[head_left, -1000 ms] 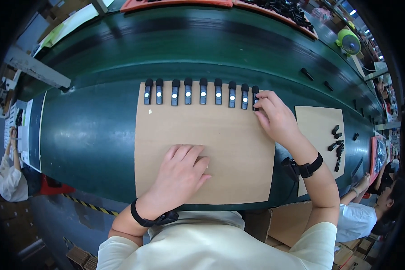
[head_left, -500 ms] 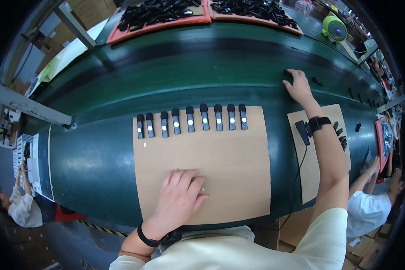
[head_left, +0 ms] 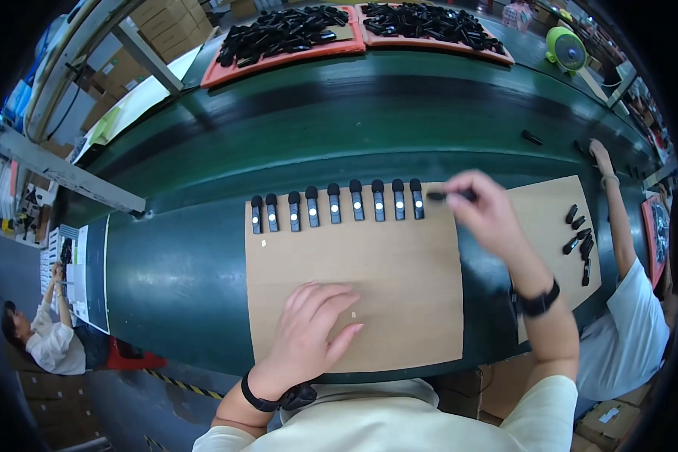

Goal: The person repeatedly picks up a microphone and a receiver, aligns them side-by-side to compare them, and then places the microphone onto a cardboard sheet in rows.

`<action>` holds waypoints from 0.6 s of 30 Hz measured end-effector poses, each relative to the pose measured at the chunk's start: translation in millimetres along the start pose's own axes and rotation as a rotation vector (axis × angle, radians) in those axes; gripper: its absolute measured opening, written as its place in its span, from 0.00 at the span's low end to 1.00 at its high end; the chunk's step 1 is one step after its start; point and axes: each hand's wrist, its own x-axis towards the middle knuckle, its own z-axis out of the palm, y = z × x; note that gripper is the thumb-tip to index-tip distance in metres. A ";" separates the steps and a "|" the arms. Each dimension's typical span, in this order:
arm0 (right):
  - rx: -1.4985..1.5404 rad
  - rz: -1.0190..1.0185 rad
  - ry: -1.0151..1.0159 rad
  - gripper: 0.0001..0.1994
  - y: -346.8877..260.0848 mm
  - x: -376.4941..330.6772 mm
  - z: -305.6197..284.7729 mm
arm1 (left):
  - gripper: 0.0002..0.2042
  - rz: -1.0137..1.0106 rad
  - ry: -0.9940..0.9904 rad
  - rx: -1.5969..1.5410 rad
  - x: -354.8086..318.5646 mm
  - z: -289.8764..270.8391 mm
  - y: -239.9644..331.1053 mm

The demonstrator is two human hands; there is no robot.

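Observation:
Several small black clip-on microphones with foam tops and white dots (head_left: 334, 205) form a row along the far edge of a brown cardboard sheet (head_left: 399, 286). Just past the row's right end, my right hand (head_left: 486, 215) pinches another black microphone (head_left: 435, 196). That one lies sideways, its foam end pointing left; my fingers cover part of it, and the hand is slightly blurred. Over the sheet's near half, my left hand (head_left: 306, 325) rests with fingers loosely bent and thumb apart, holding nothing. A small pale scrap (head_left: 353, 315) lies by its thumb.
A second cardboard sheet (head_left: 539, 226) at right bears several black microphones (head_left: 571, 245). Beyond it a co-worker's hand (head_left: 600, 154) reaches over the green belt. One microphone (head_left: 532, 138) lies on the belt. Orange trays (head_left: 294, 54) heaped with black pieces and a green fan (head_left: 565, 49) stand behind.
My right hand has come back from the belt to the row's right end with a microphone. The co-worker's arm now stretches to the belt. My left hand has barely moved; the view has shifted slightly.

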 end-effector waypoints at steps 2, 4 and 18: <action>0.059 0.074 -0.104 0.11 -35.8 -42.7 20.0 | 0.20 0.035 0.059 -0.052 -1.3 -3.4 0.2; -0.017 0.039 -0.193 0.11 -60.7 -74.4 31.6 | 0.20 0.047 0.053 -0.102 -3.0 -6.2 3.0; 0.145 0.025 -0.136 0.14 -44.1 -119.8 102.5 | 0.15 0.120 0.176 -0.333 -20.2 -5.3 5.4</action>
